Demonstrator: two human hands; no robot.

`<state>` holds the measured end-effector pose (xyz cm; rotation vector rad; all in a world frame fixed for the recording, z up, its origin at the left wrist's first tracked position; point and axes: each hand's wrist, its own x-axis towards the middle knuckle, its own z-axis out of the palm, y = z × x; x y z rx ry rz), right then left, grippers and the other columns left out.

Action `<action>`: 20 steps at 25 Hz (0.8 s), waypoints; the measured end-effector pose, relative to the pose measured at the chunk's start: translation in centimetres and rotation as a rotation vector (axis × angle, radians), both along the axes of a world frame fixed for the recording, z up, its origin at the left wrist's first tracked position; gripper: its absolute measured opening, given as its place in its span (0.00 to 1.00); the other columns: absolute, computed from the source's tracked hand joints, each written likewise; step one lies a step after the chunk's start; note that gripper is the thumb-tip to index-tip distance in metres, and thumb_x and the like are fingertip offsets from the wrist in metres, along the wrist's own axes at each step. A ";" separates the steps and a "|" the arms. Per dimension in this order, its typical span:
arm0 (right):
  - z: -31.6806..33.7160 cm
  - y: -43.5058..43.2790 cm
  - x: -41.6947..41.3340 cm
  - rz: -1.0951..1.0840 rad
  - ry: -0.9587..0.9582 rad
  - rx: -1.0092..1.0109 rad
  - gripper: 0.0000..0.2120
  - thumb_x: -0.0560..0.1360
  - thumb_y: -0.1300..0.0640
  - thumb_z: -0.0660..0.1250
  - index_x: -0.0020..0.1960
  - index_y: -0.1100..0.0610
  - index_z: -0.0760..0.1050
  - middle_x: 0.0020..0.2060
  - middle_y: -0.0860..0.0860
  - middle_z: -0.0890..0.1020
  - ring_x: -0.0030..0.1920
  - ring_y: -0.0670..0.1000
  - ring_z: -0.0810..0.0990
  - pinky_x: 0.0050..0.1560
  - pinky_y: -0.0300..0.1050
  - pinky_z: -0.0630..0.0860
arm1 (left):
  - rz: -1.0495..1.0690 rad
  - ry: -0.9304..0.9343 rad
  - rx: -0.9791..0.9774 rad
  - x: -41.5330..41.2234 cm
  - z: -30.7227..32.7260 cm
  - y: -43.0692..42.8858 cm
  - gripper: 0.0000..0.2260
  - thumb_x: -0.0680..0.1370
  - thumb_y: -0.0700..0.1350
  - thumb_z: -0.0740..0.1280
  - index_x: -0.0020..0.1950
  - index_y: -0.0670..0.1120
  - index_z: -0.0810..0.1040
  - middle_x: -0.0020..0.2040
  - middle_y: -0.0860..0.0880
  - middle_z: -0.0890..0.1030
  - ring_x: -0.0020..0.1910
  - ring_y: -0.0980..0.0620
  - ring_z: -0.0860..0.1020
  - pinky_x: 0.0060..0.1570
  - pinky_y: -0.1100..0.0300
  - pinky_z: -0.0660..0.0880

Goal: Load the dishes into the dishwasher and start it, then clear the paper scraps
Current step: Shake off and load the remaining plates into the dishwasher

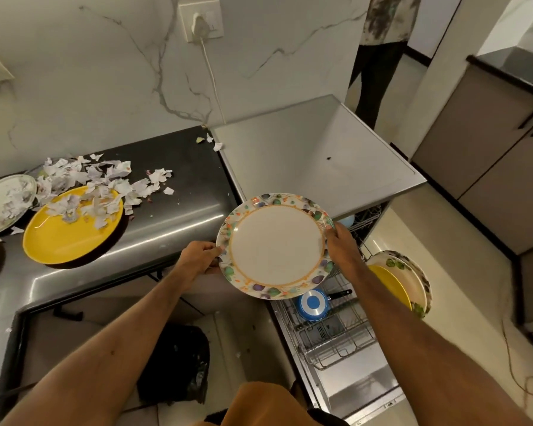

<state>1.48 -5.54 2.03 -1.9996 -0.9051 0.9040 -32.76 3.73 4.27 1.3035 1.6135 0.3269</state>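
Over the pulled-out dishwasher rack (336, 342), floral plate (276, 245) held flat: left hand (197, 256) pinches left rim, right hand (342, 244) grips right rim. Blue pan (313, 304) in rack just below. Door-edge print (390, 402) unreadable. Paper scraps (105, 179) on counter (182, 210), yellow plate (71, 235).

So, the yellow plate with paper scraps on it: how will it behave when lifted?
The yellow plate looks glazed and rigid, so probably smooth to grip and breakable if dropped. The torn paper scraps on it seem light and loose; tilting it would likely spill them.
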 end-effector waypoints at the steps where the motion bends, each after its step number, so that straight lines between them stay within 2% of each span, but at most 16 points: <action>1: -0.2 -0.4 0.0 -0.012 0.005 -0.004 0.13 0.86 0.50 0.55 0.64 0.53 0.75 0.57 0.53 0.81 0.56 0.55 0.81 0.56 0.53 0.78 | -0.017 0.008 -0.004 0.0 0.0 -0.1 0.06 0.79 0.49 0.73 0.48 0.48 0.85 0.43 0.48 0.88 0.43 0.50 0.87 0.45 0.53 0.85; 4: -0.5 -1.9 -0.4 -0.043 0.002 -0.034 0.13 0.86 0.51 0.55 0.64 0.56 0.74 0.57 0.54 0.81 0.56 0.56 0.81 0.54 0.51 0.77 | -0.055 0.019 -0.017 0.0 -0.2 -0.6 0.07 0.79 0.49 0.74 0.49 0.46 0.85 0.44 0.48 0.88 0.43 0.50 0.87 0.46 0.51 0.85; 8: -1.1 -4.6 -1.2 -0.074 -0.022 -0.052 0.13 0.87 0.51 0.55 0.62 0.57 0.74 0.56 0.55 0.81 0.55 0.56 0.80 0.51 0.50 0.76 | -0.068 -0.007 -0.038 -0.2 -0.3 -2.7 0.07 0.80 0.46 0.73 0.50 0.42 0.84 0.45 0.46 0.87 0.39 0.54 0.87 0.35 0.62 0.82; 10: -1.4 -6.1 -1.5 -0.087 -0.027 -0.052 0.14 0.87 0.50 0.55 0.63 0.57 0.74 0.56 0.55 0.80 0.55 0.57 0.80 0.52 0.51 0.77 | -0.069 -0.035 -0.061 -0.3 -1.1 -3.8 0.08 0.80 0.45 0.72 0.52 0.41 0.84 0.45 0.45 0.88 0.40 0.52 0.87 0.36 0.61 0.83; 14: -2.2 -9.7 -1.6 -0.129 -0.030 -0.084 0.14 0.86 0.47 0.55 0.62 0.53 0.74 0.57 0.55 0.82 0.57 0.58 0.81 0.58 0.61 0.80 | -0.089 -0.040 -0.110 0.1 -2.2 -5.9 0.08 0.80 0.45 0.72 0.54 0.41 0.84 0.46 0.45 0.87 0.41 0.51 0.87 0.37 0.59 0.84; 17: -2.5 -12.1 -1.0 -0.162 0.001 -0.100 0.16 0.84 0.43 0.55 0.64 0.50 0.75 0.57 0.53 0.82 0.56 0.57 0.82 0.59 0.62 0.80 | -0.114 -0.067 -0.159 1.1 -2.4 -6.9 0.08 0.80 0.43 0.73 0.54 0.40 0.84 0.47 0.43 0.87 0.42 0.49 0.87 0.37 0.57 0.85; 20: -2.9 -13.8 0.7 -0.203 0.004 -0.088 0.18 0.81 0.39 0.54 0.61 0.46 0.75 0.54 0.51 0.83 0.54 0.56 0.83 0.59 0.62 0.81 | -0.177 -0.057 -0.209 2.7 -3.0 -7.4 0.08 0.79 0.43 0.74 0.54 0.40 0.83 0.48 0.43 0.87 0.44 0.48 0.88 0.44 0.52 0.85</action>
